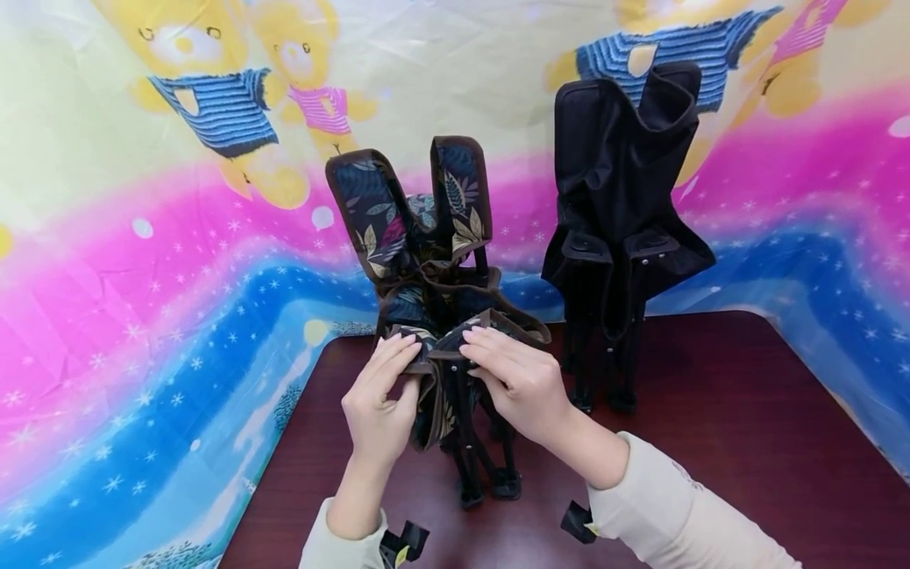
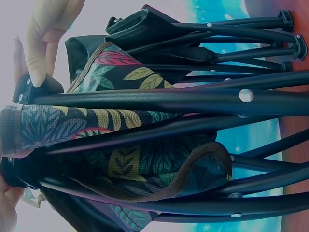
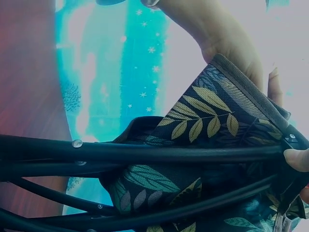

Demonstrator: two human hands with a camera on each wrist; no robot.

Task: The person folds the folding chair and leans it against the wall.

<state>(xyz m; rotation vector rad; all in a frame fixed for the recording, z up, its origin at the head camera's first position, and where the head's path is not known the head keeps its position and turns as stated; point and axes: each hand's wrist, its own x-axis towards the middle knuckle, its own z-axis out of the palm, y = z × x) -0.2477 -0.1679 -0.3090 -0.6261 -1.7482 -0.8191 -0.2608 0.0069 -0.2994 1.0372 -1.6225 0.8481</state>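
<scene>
A folding camping chair (image 1: pixel 462 205) with dark leaf-print fabric and brown edging stands partly folded on the table, its backrest tops pointing up and away. My left hand (image 1: pixel 384 403) pinches the left front corner of its seat, fingers over the top and thumb below. On the other front corner, my right hand (image 1: pixel 529 383) does the same; its thumb (image 3: pixel 297 159) presses beside the black plastic corner piece in the right wrist view. The two corners are close together. Below them, black tube legs (image 2: pixel 159 101) run bunched and crossing, joined by silver rivets.
A plain black folding chair (image 1: pixel 618 166) stands folded to the right at the back of the dark red table (image 1: pixel 711 442). Behind hangs a backdrop (image 1: pixel 235 229) with bears and snowflakes. Small black devices sit at both wrists, by the cream sleeves (image 1: pixel 661 506).
</scene>
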